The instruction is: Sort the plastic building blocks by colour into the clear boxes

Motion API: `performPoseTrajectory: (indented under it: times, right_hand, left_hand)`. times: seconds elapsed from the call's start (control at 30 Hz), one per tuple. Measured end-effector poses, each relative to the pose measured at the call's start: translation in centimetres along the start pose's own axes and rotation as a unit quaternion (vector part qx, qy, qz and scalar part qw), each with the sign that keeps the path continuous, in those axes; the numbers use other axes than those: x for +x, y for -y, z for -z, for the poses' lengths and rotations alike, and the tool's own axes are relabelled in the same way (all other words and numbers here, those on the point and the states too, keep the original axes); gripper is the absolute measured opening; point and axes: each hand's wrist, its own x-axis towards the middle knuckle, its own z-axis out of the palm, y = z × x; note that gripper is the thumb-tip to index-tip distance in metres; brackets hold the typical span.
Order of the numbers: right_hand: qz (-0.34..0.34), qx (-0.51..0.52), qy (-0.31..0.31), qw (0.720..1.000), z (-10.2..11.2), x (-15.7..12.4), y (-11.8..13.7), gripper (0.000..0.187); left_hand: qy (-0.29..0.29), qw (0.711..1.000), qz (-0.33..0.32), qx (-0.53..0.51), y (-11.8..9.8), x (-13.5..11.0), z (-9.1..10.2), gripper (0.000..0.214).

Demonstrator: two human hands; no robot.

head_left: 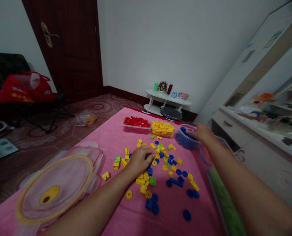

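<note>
My left hand (142,159) rests low over the loose pieces in the middle of the pink cloth (111,209), fingers curled in; what they hold, if anything, is hidden. Around it lie yellow toy bricks (140,181), green bricks (152,181), blue discs (155,208) and yellow rings (129,194). My right hand (203,133) is at the right rim of a round clear tub (187,143) of blue pieces. Its fingers stretch over the tub, apart, with no piece visible in them.
Behind the loose pieces stand a clear box of red bricks (137,129) and a box of yellow bricks (163,129). A long container of green pieces (224,200) lines the right edge. Clear lids, one round with a yellow seal (87,177), lie at left.
</note>
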Motion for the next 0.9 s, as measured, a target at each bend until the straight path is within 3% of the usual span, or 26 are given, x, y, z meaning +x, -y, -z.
performPoseTrajectory:
  times: [0.13, 0.2, 0.27, 0.37, 0.5, 0.6, 0.7, 0.77, 0.9]
  right_hand:
    - [0.099, 0.042, 0.008, 0.994, -1.2, -3.3, 4.7, 0.031]
    - [0.158, 0.097, 0.106, 0.977, -2.0, -5.2, 7.6, 0.027]
    - [0.174, 0.12, 0.186, 0.96, -3.3, -6.8, 9.9, 0.023]
    - [0.156, 0.128, 0.215, 0.956, -5.3, -8.1, 11.6, 0.023]
    - [0.106, 0.159, 0.224, 0.956, -7.0, -8.2, 12.2, 0.02]
    - [0.071, 0.216, 0.213, 0.95, -6.3, -8.0, 12.2, 0.018]
    - [0.041, 0.294, 0.194, 0.935, -4.1, -8.6, 11.8, 0.023]
    - [-0.008, 0.41, 0.213, 0.887, -2.3, -9.8, 11.2, 0.028]
    - [-0.12, 0.659, 0.305, 0.677, 0.5, -13.0, 9.7, 0.021]
  left_hand:
    - [0.001, 1.0, -0.003, -0.001, 0.0, 0.0, 0.1, 0.017]
    - [0.001, 1.0, -0.004, -0.001, -0.1, 0.0, 0.1, 0.016]
    - [0.002, 1.0, -0.003, 0.0, -0.1, 0.0, 0.2, 0.016]
    - [0.006, 1.0, -0.005, 0.001, -0.2, 0.1, 0.2, 0.016]
    - [0.004, 1.0, -0.004, 0.001, -0.2, 0.1, 0.2, 0.016]
    - [0.003, 1.0, 0.003, 0.001, -0.2, 0.1, 0.1, 0.017]
    - [0.004, 1.0, 0.001, -0.002, -0.1, 0.1, 0.1, 0.018]
    - [0.001, 1.0, 0.001, -0.007, 0.0, 0.1, 0.0, 0.02]
    - [-0.007, 0.998, 0.032, -0.056, -0.1, 0.3, -0.1, 0.027]
